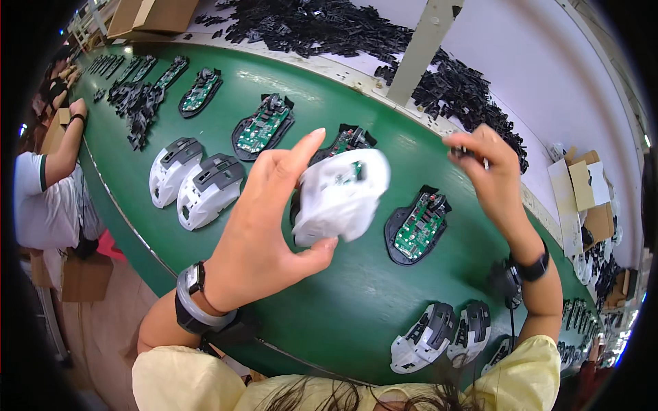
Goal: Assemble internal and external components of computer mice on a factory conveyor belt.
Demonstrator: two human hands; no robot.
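My left hand [255,229] grips a white computer mouse shell [337,205] between thumb and fingers, tilted above the bench and smeared by motion. My right hand [495,171], raised toward the far right, pinches a small black part [460,151] whose kind is unclear. Between the hands lies a black mouse base with a green circuit board [418,227]. Another mouse base [348,139] is partly hidden behind the held shell, and a third base [262,130] lies farther left. Two white-and-grey mouse shells [210,192] rest left of my left hand.
More mouse shells [423,340] stand near my right forearm on the green bench [329,301]. Heaps of black parts [308,27] cover the far shelf, with an upright post [423,58] among them. Cardboard boxes [593,198] stand right. A co-worker [51,181] sits at left.
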